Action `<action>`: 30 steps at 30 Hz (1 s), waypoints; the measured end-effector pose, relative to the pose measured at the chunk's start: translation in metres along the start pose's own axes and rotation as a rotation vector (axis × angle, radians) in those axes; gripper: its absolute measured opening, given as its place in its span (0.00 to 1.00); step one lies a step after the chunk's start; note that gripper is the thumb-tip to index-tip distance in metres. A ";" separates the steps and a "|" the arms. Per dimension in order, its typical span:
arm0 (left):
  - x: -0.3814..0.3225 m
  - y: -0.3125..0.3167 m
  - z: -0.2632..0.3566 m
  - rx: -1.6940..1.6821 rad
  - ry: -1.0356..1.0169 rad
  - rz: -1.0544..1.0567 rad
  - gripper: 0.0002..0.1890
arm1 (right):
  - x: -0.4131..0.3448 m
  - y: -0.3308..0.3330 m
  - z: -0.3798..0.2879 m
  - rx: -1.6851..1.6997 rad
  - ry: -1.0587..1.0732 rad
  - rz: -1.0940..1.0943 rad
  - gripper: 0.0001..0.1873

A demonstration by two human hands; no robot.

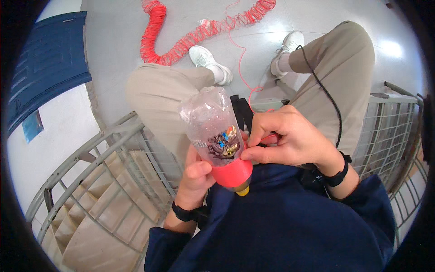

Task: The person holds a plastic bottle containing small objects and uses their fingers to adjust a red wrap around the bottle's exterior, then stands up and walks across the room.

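Observation:
A clear plastic bottle (212, 125) lies tilted across my lap, its base away from me and its yellow cap (243, 191) towards my body. Around its shoulder runs a wide band of wound red cord (233, 172). My left hand (196, 173) grips the bottle from the left side, with the thumb near the band's edge. Between the thumb and fingers of my right hand (285, 137) the red cord is pinched, close against the bottle's right side. From there a loose strand (242, 73) runs out to the floor.
A long loose coil of red cord (153, 37) spreads over the grey floor (115, 40) beyond my shoes. Metal-framed wire racks (102, 163) stand at left and right (390, 125). A black cable (323, 86) hangs over my right leg. A blue door panel (51, 64) is at far left.

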State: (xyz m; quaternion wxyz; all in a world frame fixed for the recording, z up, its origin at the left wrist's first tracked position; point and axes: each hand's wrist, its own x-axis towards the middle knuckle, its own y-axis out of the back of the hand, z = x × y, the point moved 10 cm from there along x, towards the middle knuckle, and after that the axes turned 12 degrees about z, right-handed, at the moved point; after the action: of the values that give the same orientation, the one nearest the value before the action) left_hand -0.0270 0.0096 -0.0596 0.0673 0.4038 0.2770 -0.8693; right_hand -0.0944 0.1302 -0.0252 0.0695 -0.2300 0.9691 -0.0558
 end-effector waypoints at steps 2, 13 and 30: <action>-0.001 0.002 -0.003 -0.007 -0.032 0.012 0.52 | 0.002 -0.002 -0.001 -0.016 0.017 0.004 0.13; 0.000 0.005 -0.001 0.141 0.001 0.007 0.52 | -0.002 -0.013 0.018 0.145 -0.220 -0.128 0.11; 0.001 0.007 -0.001 0.109 -0.053 0.051 0.44 | -0.015 -0.021 0.034 0.513 -0.377 -0.189 0.04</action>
State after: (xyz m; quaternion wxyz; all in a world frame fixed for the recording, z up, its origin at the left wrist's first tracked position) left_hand -0.0248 0.0050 -0.0643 0.0746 0.3905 0.2172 -0.8915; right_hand -0.0664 0.1157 -0.0541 0.2980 -0.3002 0.8678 -0.2607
